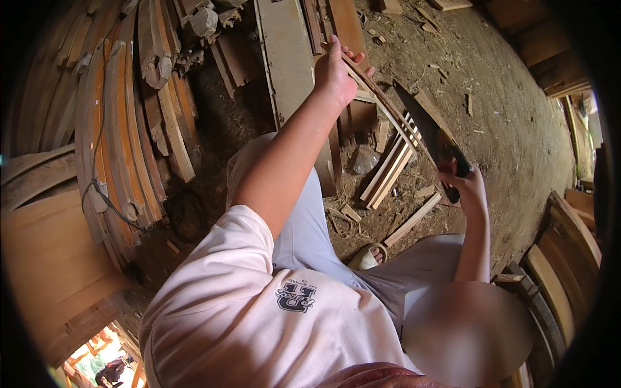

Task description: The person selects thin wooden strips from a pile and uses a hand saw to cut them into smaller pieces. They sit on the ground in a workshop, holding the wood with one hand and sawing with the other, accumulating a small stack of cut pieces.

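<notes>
My left hand (336, 74) is stretched out at the upper middle, closed round the far end of a thin wooden strip (380, 97). The strip slants down to the right, toward my other hand. My right hand (471, 187) grips the black handle of a handsaw (419, 116), whose dark blade points up and to the left. Blade and strip lie side by side in view; whether they touch, I cannot tell. The right fingertips are close to the strip's near end. Below the strip, several cut light wood strips (391, 173) lie bundled on the ground.
A long pale plank (284, 64) runs beside my left arm. Stacked curved timbers (116, 129) fill the left, with a dark cable (100, 187) across them. More curved pieces (550, 278) stand at lower right. A clear plastic bag (366, 159) and wood scraps litter the dirt floor (517, 142).
</notes>
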The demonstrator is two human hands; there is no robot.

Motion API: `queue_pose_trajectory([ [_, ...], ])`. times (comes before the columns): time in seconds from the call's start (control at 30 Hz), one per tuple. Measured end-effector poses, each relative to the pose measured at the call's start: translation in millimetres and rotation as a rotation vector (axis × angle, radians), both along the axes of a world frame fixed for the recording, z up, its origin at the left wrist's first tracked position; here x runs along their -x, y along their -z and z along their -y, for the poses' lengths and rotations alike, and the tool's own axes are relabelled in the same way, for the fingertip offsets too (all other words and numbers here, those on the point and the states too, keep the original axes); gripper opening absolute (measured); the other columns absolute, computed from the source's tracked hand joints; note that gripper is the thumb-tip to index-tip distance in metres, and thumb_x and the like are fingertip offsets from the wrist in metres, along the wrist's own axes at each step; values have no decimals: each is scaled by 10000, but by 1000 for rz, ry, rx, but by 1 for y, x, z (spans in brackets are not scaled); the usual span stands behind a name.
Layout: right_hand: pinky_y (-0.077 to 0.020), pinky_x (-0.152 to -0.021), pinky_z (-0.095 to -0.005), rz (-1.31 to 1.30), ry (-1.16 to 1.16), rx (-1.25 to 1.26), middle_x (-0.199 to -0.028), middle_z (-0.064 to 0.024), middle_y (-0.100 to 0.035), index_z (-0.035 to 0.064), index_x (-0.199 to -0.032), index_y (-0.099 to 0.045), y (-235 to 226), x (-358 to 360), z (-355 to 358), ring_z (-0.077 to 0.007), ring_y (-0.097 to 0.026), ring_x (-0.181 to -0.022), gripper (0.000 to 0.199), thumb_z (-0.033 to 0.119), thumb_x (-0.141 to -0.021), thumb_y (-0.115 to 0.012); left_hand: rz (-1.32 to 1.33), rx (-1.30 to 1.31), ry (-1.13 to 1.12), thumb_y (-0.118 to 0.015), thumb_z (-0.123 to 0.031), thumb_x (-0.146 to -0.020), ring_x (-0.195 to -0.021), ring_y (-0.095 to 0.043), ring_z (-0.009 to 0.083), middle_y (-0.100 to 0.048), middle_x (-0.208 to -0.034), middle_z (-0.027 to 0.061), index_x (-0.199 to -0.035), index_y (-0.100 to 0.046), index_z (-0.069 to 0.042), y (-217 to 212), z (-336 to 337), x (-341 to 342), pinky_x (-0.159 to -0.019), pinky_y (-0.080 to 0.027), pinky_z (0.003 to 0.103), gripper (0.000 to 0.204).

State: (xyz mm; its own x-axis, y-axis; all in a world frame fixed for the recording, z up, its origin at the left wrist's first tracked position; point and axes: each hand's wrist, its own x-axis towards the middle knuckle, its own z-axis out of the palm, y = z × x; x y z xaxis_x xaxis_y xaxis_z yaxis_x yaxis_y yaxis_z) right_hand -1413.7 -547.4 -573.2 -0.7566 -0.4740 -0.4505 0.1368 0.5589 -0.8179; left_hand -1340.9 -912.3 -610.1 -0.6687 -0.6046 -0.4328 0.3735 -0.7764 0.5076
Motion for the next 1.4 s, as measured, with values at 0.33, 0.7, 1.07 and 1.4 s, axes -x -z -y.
queue_pose_trajectory([
  [0.33,-546,-767,-319,-43,-81,38,-1001,-107,-773,89,-801,-536,10,-1,-3,-149,-704,-880,333,-29,-728,-839,101,61,-16,-824,-392,-905,-645,-497,137,-477,-792,2,-943,-522,-98,-9,-20,3,-612,-530,368,423],
  [0.7,-533,-747,-296,-54,-88,-2,-996,-95,-766,84,-821,-536,17,1,-1,-129,-684,-855,345,-30,-730,-849,154,153,-52,-588,-434,-1062,-606,-444,119,-429,-754,-8,-906,-470,-114,-14,-25,6,-582,-460,339,376],
  [1.07,-514,-744,-286,-114,-133,-16,-979,-83,-759,83,-812,-550,12,-6,5,-116,-656,-824,319,-21,-730,-841,322,353,-208,-509,-461,-1089,-537,-449,114,-423,-660,-4,-824,-437,-104,4,-29,22,-483,-446,297,450],
  [1.4,-528,-772,-301,-102,-130,-1,-1018,-112,-759,88,-828,-519,19,-2,-2,-145,-675,-852,345,-53,-737,-821,213,211,-74,-537,-490,-1072,-509,-428,105,-404,-642,-23,-794,-434,-132,-25,-36,7,-488,-428,286,465],
])
